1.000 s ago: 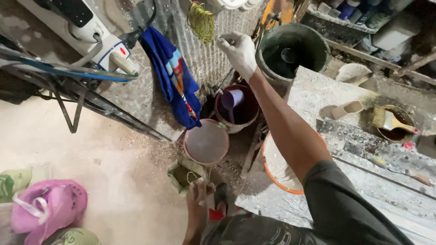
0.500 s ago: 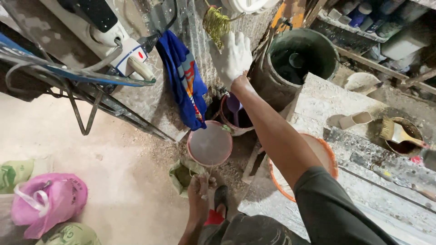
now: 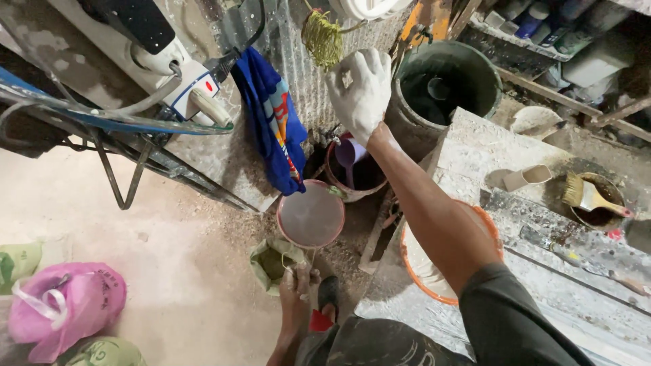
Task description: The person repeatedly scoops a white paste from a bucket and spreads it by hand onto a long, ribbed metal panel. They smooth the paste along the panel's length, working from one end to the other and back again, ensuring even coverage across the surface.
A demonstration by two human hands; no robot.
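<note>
Currently the right hand (image 3: 361, 88), in a dusty white glove, is raised toward the corrugated metal wall (image 3: 298, 74), just below a frayed yellow-green twine bundle (image 3: 323, 37); fingers are curled loosely, nothing is seen held, though the palm side is hidden. The left hand (image 3: 296, 285) is low, pinched onto the edge of a small green woven sack (image 3: 272, 261), grip narrow on the cloth.

Risks, as judged:
- The round pink-rimmed sieve (image 3: 311, 217), fine grey mesh, sits tilted just above the sack; it could be knocked by the raised arm and powder spilled.
- The orange bucket (image 3: 491, 234) is directly under the forearm; a dropped elbow could tip it.
- The sack is soft and slumps; a one-handed hold could let the mouth fold shut.
- The floor (image 3: 135, 237) is coated in loose pale dust, so footing could be lost.

A maroon tub with a purple scoop (image 3: 347, 157) stands behind the sieve, beside a large dark green bucket (image 3: 447, 88). The bench (image 3: 488, 149) is rough and cement-crusted.
</note>
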